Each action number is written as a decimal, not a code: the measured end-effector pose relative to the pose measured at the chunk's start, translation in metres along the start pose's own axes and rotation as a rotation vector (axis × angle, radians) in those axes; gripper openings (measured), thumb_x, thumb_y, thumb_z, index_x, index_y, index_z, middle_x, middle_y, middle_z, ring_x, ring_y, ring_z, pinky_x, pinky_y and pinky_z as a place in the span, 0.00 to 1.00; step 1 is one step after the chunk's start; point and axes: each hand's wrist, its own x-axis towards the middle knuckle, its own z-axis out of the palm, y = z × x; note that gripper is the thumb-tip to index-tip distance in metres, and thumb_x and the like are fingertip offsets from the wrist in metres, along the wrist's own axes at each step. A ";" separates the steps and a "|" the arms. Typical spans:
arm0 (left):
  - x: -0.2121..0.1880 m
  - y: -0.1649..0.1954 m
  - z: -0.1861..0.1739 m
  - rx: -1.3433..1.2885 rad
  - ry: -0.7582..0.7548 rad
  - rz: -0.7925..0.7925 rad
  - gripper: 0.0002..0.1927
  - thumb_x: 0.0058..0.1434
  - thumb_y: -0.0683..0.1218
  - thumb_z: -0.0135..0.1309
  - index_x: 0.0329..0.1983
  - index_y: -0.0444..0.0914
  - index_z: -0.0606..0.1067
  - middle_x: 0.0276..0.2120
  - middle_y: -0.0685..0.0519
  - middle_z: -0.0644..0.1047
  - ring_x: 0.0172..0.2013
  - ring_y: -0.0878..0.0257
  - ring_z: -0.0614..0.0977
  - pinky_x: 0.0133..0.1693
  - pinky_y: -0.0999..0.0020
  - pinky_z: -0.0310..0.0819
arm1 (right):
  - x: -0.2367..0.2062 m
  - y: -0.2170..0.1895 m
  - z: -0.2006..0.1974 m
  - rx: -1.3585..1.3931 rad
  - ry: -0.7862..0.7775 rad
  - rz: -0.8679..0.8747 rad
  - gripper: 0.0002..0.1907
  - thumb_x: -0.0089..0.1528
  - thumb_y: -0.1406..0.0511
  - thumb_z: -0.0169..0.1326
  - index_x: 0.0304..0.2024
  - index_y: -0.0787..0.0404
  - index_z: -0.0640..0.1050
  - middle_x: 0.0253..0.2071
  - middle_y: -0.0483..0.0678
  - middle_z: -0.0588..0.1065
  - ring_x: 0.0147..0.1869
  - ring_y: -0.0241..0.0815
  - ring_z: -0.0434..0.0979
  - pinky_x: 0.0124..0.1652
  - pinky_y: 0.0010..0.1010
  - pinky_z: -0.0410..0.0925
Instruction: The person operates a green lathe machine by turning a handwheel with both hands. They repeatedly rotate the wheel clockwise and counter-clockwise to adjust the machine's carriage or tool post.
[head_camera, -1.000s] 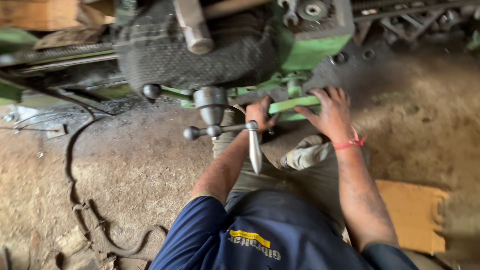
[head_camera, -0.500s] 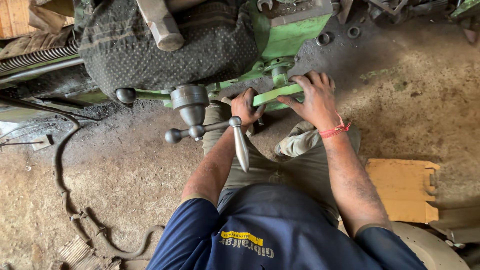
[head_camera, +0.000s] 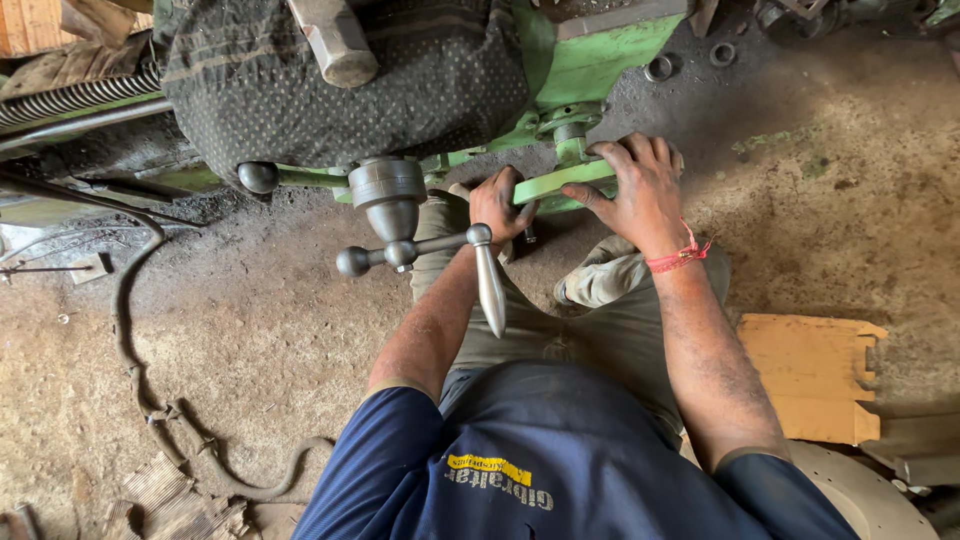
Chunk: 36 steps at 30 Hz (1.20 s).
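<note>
while the person crouches over the dirt floor (head_camera: 250, 330) in front of a big green machine (head_camera: 600, 50), both hands are on a light green bar (head_camera: 560, 180) that sticks out low at the machine's front. the left hand (head_camera: 497, 205) is wrapped around the bar's near end, fingers curled shut on it. the right hand (head_camera: 640, 190) lies over the far end with its fingers spread across the top and the thumb hooked beneath, so it clasps the bar more loosely. a red thread band (head_camera: 680, 258) sits on the right wrist.

the bar itself is level, tucked under a green bolt post (head_camera: 570, 140) and touching the machine body; it looks seated in its place rather than loose in the air. whether it is fastened cannot be told, since no tool is in either hand and the joint is hidden by the fingers. judging by that, the bar is positioned and being held or pressed in line, with any fixing not yet shown.

just left of the left hand hangs a grey crank handle (head_camera: 490, 285) on a steel hub (head_camera: 388, 195), untouched. a dark dotted cloth (head_camera: 340, 110) covers the machine above. a black hose (head_camera: 135, 350) snakes over the floor, and a piece of cardboard (head_camera: 810, 375) lies to the right.
</note>
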 end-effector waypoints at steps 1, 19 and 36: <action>0.000 0.000 0.000 0.000 0.000 0.000 0.16 0.50 0.49 0.65 0.33 0.39 0.71 0.28 0.48 0.76 0.29 0.48 0.80 0.31 0.55 0.74 | 0.000 0.000 0.000 0.000 0.002 -0.002 0.36 0.59 0.34 0.60 0.52 0.54 0.82 0.47 0.50 0.74 0.54 0.54 0.71 0.53 0.51 0.62; 0.000 0.002 -0.004 -0.048 0.038 0.004 0.15 0.48 0.47 0.64 0.32 0.38 0.70 0.27 0.48 0.76 0.27 0.49 0.80 0.30 0.57 0.75 | 0.001 -0.006 -0.001 -0.006 0.010 -0.010 0.36 0.59 0.34 0.61 0.51 0.54 0.82 0.48 0.50 0.74 0.54 0.55 0.70 0.52 0.51 0.62; -0.005 -0.006 0.000 -0.053 0.025 0.001 0.16 0.51 0.48 0.64 0.34 0.37 0.70 0.27 0.46 0.75 0.28 0.46 0.79 0.31 0.55 0.75 | 0.001 -0.010 0.000 -0.005 0.012 -0.023 0.36 0.58 0.35 0.62 0.51 0.55 0.82 0.48 0.50 0.74 0.54 0.55 0.70 0.55 0.51 0.61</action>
